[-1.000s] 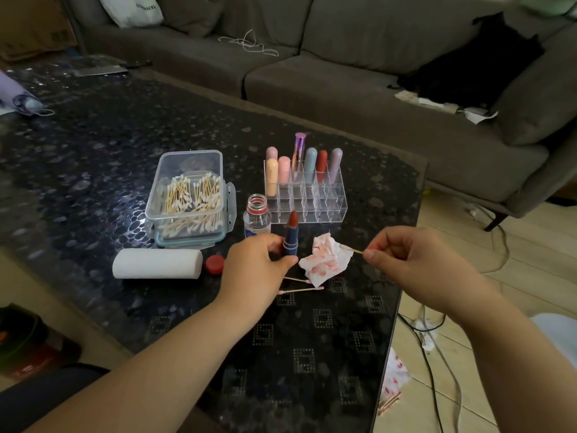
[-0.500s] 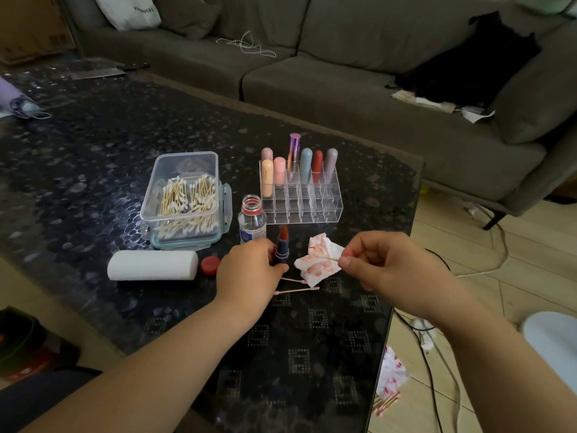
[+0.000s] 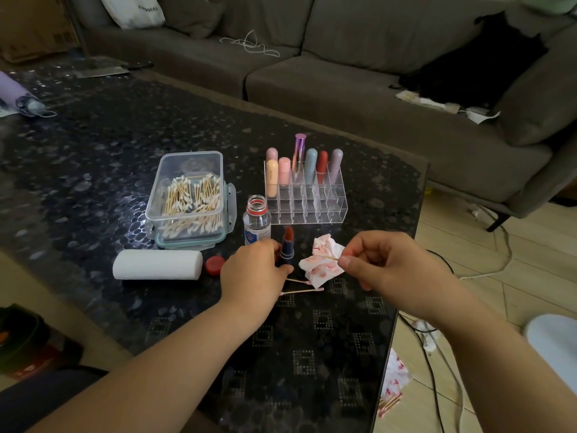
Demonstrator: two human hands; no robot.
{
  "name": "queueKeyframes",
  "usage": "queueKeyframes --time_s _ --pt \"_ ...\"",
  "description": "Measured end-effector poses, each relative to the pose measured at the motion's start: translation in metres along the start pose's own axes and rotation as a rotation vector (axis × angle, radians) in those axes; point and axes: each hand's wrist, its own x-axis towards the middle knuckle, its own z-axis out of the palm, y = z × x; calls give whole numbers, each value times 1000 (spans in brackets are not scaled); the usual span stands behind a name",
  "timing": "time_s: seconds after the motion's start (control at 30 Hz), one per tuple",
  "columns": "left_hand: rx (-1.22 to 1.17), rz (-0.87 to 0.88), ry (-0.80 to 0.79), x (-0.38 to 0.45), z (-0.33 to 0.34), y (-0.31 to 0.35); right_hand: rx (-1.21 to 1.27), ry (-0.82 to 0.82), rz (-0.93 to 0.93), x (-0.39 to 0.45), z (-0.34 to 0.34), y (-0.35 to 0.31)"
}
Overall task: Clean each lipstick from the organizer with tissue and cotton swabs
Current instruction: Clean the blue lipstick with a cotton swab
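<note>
Dark patterned table (image 3: 93, 170), grey sofa (image 3: 359, 98) behind. Nearest: two used swabs (image 3: 301, 290) lying flat. Left hand (image 3: 254, 273) grips one open lipstick (image 3: 287, 245) upright; right hand (image 3: 385, 264) pinches one cotton swab (image 3: 329, 257) over stained tissue (image 3: 321, 264). Beyond — one tissue roll (image 3: 157, 264), one red cap (image 3: 214, 264), one bottle (image 3: 257, 220), swab box (image 3: 187, 198). Farthest — organizer (image 3: 307, 198) holding seven lipsticks.

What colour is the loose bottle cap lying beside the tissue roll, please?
Red; the bottle cap shows clearly in the head view.
</note>
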Motion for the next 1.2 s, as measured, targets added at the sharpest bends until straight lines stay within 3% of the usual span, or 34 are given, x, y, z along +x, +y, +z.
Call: queueKeyframes --time_s 0.53,0.7,0.83,1.2 --pt "-25 132 91 -8 -29 -14 5 -19 2 2 1 -1" --pt "184 318 -99 -3 -47 -35 24 -11 -17 4 6 -5" --pt "249 334 -170 -1 -44 -45 81 -2 -37 6 9 -8" --pt "277 340 -182 0 -33 -50 83 -14 -93 6 12 -11"
